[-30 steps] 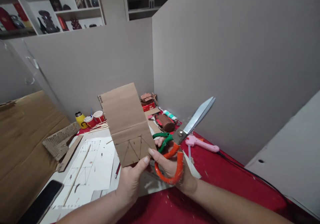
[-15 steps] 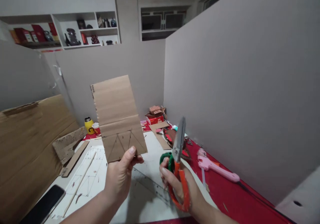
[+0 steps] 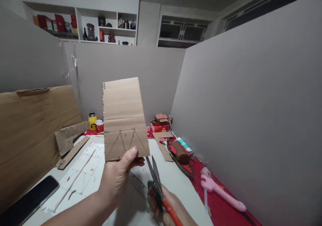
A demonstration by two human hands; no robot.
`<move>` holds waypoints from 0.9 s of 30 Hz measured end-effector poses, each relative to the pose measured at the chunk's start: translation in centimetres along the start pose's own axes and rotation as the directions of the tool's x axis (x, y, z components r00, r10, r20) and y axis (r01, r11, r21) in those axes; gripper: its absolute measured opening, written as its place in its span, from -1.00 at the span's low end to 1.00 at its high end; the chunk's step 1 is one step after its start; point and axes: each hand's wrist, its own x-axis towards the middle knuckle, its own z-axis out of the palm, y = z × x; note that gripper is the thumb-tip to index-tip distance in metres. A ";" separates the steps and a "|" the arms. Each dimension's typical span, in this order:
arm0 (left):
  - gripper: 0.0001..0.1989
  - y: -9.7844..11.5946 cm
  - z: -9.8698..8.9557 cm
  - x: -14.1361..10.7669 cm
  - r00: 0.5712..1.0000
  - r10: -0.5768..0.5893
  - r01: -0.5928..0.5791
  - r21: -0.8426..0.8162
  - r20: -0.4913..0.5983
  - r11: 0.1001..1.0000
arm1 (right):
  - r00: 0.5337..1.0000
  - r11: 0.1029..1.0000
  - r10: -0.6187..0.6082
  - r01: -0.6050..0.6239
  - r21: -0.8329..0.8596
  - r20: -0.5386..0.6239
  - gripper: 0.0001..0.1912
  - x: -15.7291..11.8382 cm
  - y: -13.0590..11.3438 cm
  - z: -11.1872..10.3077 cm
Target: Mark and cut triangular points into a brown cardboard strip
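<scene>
A cardboard piece (image 3: 123,108) with pencil-like lines and triangles drawn on its lower part stands upright in my left hand (image 3: 127,165), thumb in front and fingers behind. My right hand (image 3: 163,206) grips scissors (image 3: 158,185) with one orange and one green handle. Their blades are parted in a narrow V and point up at the cardboard's lower right corner; whether they touch it I cannot tell. Motion blurs the right hand and the handles. On the table below lies a paper (image 3: 87,175) with drawn shapes, a thin wooden stick (image 3: 75,182) across it.
A phone (image 3: 30,199) lies at the left, before a large cardboard sheet (image 3: 32,125). A yellow bottle (image 3: 92,122) and a red cup (image 3: 100,126) stand at the back. A brown model boat (image 3: 179,155), a tube (image 3: 184,144) and a pink glue gun (image 3: 221,192) lie at the right.
The scissors have come down and left toward the cardboard's lower corner, and their blades have parted. The cardboard is a little more upright. The view has shifted left.
</scene>
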 end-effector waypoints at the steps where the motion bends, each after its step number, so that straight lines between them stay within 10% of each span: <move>1: -0.68 -0.2 -0.1 0.0 1.000 0.005 -0.006 0.022 0.007 1.000 | 1.000 1.000 0.002 -0.002 -0.006 0.014 -0.16 0.0 0.3 0.0; 13: -0.66 -1.3 -2.0 0.6 0.988 0.135 -0.152 0.402 0.071 0.903 | 0.999 1.000 0.013 -0.011 -0.029 0.047 -0.17 -0.7 0.8 0.3; 27: -0.72 -1.6 -1.5 0.6 0.994 0.078 -0.100 0.350 0.075 0.932 | 0.998 0.999 0.041 -0.039 -0.038 0.052 -0.21 -0.7 0.0 0.2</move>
